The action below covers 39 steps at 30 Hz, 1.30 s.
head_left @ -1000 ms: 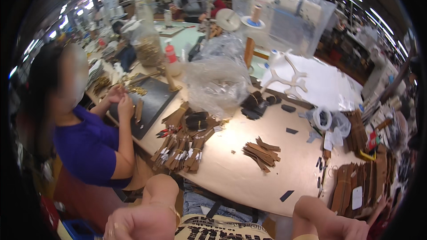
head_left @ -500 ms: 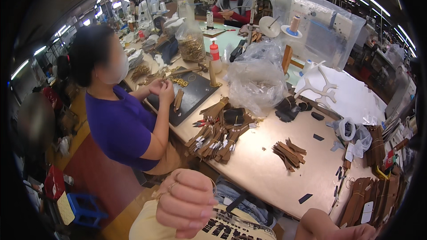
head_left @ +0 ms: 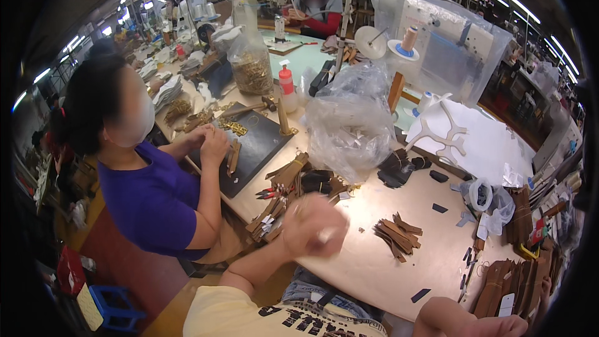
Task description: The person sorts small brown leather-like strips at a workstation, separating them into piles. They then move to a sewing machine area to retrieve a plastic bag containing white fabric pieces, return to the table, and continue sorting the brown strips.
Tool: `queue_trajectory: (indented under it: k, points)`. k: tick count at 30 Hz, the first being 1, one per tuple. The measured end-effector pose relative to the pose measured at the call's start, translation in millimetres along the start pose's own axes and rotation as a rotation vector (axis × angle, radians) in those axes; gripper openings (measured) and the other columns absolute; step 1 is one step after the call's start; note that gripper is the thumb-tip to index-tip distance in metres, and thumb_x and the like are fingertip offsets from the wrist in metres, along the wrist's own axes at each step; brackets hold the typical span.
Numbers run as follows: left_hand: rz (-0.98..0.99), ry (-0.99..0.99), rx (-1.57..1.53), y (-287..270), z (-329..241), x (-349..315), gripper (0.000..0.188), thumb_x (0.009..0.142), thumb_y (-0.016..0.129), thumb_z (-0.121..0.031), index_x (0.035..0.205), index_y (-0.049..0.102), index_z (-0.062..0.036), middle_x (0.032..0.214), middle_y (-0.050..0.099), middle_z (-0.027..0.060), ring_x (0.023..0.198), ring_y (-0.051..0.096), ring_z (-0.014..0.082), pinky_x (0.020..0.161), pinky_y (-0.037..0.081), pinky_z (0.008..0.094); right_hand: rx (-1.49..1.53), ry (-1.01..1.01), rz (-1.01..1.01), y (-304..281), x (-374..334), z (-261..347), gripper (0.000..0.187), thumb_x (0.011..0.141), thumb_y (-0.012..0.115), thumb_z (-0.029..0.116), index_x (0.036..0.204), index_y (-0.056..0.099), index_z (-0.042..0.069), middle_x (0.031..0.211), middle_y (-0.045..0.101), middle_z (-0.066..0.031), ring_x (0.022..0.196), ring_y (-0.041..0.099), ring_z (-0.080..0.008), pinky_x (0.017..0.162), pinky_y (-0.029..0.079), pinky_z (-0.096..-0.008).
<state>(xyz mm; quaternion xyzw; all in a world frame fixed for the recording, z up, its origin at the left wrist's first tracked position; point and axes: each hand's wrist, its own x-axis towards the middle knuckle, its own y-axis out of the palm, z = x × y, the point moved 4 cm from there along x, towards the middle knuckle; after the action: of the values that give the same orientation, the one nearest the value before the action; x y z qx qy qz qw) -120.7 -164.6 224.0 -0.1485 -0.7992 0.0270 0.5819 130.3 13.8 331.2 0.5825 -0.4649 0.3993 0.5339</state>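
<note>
The left hand (head_left: pixel 315 228), blurred and curled, hangs by the tagged brown strips (head_left: pixel 261 224) on the table (head_left: pixel 349 268) and the right hand (head_left: pixel 496 326) is near the stacked brown pieces (head_left: pixel 491 290); I cannot tell whether either pinches anything, but unhurried movement should keep both piles neat.

Left grip (head_left: pixel 316 226) (blurred) near bundled brown strips (head_left: pixel 289 172); right grip (head_left: pixel 496 326) near table (head_left: pixel 352 268); loose strips (head_left: pixel 397 237) atop it
</note>
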Motion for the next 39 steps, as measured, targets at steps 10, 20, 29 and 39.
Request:
queue_trajectory:
  k: [10,20,29,39]
  points:
    - [1.074,-0.514,0.628,34,291,-27,0.071,0.068,0.081,-0.035,0.130,0.054,-0.0147,0.130,0.051,0.0198,0.123,0.046,0.0367,0.104,0.038,0.0440,0.581,0.447,1.000,192,-139,-35,0.031,0.078,0.074,0.025,0.100,0.061,0.008,0.095,0.059,-0.0087,0.087,0.056,-0.0266,0.080,0.044,-0.0392]
    - [1.373,-0.401,0.663,69,337,-32,0.096,0.050,0.088,-0.048,0.131,0.050,-0.0124,0.142,0.040,0.0206,0.134,0.036,0.0365,0.109,0.028,0.0463,0.189,0.052,1.556,335,-342,-37,0.071,0.065,0.081,0.049,0.122,0.056,0.015,0.116,0.055,-0.0111,0.116,0.048,-0.0293,0.101,0.031,-0.0449]
    - [0.894,-0.186,0.692,79,370,-21,0.029,0.068,0.075,-0.023,0.089,0.060,-0.0087,0.104,0.058,0.0083,0.104,0.055,0.0260,0.099,0.036,0.0447,0.289,0.185,1.299,380,-369,-75,0.038,0.061,0.075,0.013,0.095,0.057,0.014,0.090,0.060,-0.0033,0.091,0.059,-0.0206,0.081,0.037,-0.0379]
    - [0.856,0.140,0.843,86,368,-61,0.015,0.077,0.057,-0.013,0.090,0.063,-0.0099,0.110,0.056,0.0069,0.111,0.051,0.0220,0.103,0.034,0.0428,0.489,0.124,1.533,357,-384,-68,0.044,0.073,0.068,0.033,0.110,0.056,0.013,0.111,0.054,-0.0135,0.106,0.053,-0.0263,0.090,0.037,-0.0394]
